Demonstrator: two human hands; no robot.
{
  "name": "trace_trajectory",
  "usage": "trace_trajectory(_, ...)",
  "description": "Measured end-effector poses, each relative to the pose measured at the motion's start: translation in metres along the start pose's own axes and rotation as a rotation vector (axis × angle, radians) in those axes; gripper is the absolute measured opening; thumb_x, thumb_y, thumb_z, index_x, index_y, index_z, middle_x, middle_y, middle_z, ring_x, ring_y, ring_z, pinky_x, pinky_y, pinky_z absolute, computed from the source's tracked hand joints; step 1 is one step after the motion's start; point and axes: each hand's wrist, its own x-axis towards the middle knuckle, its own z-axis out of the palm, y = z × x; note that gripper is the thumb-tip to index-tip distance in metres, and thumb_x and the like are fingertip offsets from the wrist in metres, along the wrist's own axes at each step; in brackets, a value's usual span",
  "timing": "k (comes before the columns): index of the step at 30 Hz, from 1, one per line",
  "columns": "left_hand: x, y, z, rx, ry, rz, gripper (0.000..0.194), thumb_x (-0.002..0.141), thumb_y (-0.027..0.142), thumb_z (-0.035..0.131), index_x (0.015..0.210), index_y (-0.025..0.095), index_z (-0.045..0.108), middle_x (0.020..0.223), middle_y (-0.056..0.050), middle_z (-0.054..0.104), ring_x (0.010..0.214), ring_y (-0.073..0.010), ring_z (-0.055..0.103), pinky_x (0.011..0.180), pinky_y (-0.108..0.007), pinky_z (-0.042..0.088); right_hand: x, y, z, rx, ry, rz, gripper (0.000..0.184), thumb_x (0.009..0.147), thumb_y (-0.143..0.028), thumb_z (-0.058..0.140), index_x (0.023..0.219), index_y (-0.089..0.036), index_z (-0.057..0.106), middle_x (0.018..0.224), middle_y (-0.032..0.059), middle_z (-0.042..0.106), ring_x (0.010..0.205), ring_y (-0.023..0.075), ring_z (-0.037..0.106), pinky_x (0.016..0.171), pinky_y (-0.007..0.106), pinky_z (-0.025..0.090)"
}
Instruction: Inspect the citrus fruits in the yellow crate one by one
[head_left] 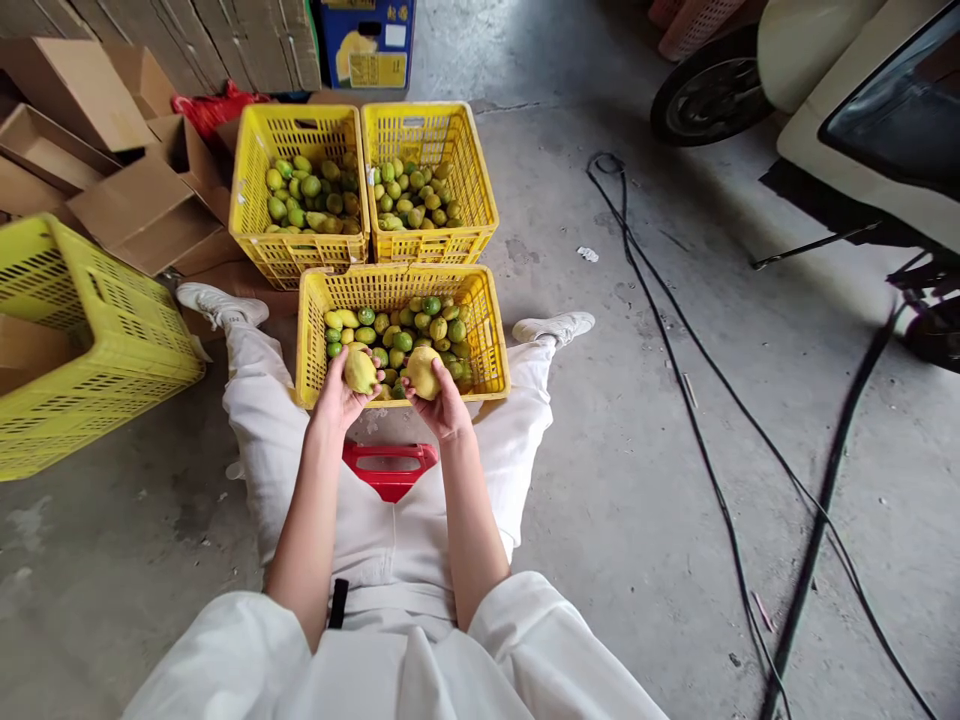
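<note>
My left hand (341,397) is closed around a yellow-green lemon (361,371), just above the near edge of the front yellow crate (403,274). A rounder, yellower lemon (424,374) is held in my right hand (445,405), a short way to the right. Both hands are raised side by side, with the fruits apart. Below them, inside the front crate, lie many green and yellow lemons (403,341). Behind it stand two more yellow crates, a back left crate (251,150) and a back right crate (480,165), each partly filled with similar fruit.
Cardboard boxes (142,205) are heaped at the left behind a tipped yellow-green crate (127,340). A red stool (390,484) shows between my legs. Black cables (694,420) cross the concrete floor at right, near a parked vehicle (817,85). A blue carton (394,25) stands behind.
</note>
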Motion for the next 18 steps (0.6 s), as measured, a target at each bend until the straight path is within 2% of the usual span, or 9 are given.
trace_trajectory(3,0.005,-0.006,-0.006,-0.077,0.033,0.01,0.034,0.097,0.029,0.035,0.101,0.014,0.065,0.089,-0.01,0.071,0.085,-0.021,0.071,0.065,-0.03,0.058,0.004,0.004,-0.004,0.044,0.021,0.006,0.031,0.091,-0.038,0.053,0.115,-0.02,0.061,0.096,0.0053,0.075,0.079,0.0179,0.071,0.062,0.028,0.061)
trace_trajectory(5,0.006,-0.008,-0.007,-0.114,0.032,0.032,0.034,0.095,0.023,0.034,0.11,0.016,0.064,0.098,-0.011,0.072,0.096,-0.0223,0.071,0.076,-0.034,0.06,0.003,0.003,-0.003,0.082,-0.017,-0.047,0.032,0.089,-0.035,0.052,0.119,-0.025,0.06,0.101,0.0035,0.075,0.089,0.0206,0.072,0.072,0.036,0.063)
trace_trajectory(7,0.005,-0.008,-0.007,-0.122,0.026,0.051,0.033,0.095,0.022,0.038,0.114,0.017,0.063,0.1,-0.01,0.072,0.096,-0.0211,0.071,0.078,-0.033,0.06,0.001,0.001,0.0,0.101,-0.039,-0.099,0.035,0.086,-0.028,0.052,0.121,-0.029,0.059,0.105,0.0015,0.075,0.096,0.0218,0.072,0.078,0.042,0.062)
trace_trajectory(9,0.002,-0.006,-0.004,-0.127,0.004,0.056,0.028,0.097,0.025,0.042,0.112,0.017,0.064,0.092,-0.008,0.07,0.083,-0.0167,0.069,0.071,-0.027,0.059,-0.003,-0.002,0.004,0.113,-0.05,-0.12,0.035,0.087,-0.026,0.052,0.121,-0.03,0.059,0.107,0.0014,0.074,0.099,0.022,0.072,0.08,0.044,0.062)
trace_trajectory(11,-0.001,-0.003,0.0,-0.141,-0.037,0.045,0.024,0.097,0.028,0.045,0.105,0.017,0.065,0.081,-0.004,0.065,0.067,-0.0108,0.063,0.058,-0.018,0.055,-0.007,-0.004,0.008,0.128,-0.055,-0.124,0.03,0.089,-0.029,0.052,0.118,-0.028,0.06,0.106,0.0024,0.074,0.099,0.0214,0.071,0.077,0.041,0.063)
trace_trajectory(14,-0.004,0.001,0.002,-0.139,-0.085,0.023,0.014,0.094,0.025,0.052,0.092,0.017,0.063,0.075,-0.001,0.058,0.058,-0.0056,0.056,0.045,-0.01,0.044,-0.012,-0.007,0.013,0.179,-0.079,-0.115,0.029,0.09,-0.041,0.056,0.112,-0.024,0.063,0.1,0.0035,0.074,0.092,0.0182,0.07,0.065,0.028,0.063)
trace_trajectory(16,-0.003,0.0,0.0,-0.114,-0.071,0.022,0.008,0.091,0.024,0.058,0.088,0.017,0.061,0.076,-0.001,0.06,0.057,-0.0053,0.056,0.042,-0.009,0.04,-0.012,-0.007,0.013,0.185,-0.111,-0.11,0.034,0.086,-0.046,0.063,0.112,-0.025,0.064,0.1,0.0024,0.073,0.087,0.0152,0.069,0.059,0.021,0.06)
trace_trajectory(18,-0.001,-0.003,-0.003,-0.094,-0.037,0.024,0.012,0.09,0.027,0.058,0.088,0.016,0.061,0.078,-0.003,0.063,0.059,-0.0076,0.059,0.044,-0.012,0.044,-0.01,-0.005,0.008,0.074,-0.09,-0.111,0.038,0.078,-0.042,0.072,0.111,-0.026,0.064,0.099,0.0008,0.073,0.084,0.0141,0.069,0.058,0.019,0.059)
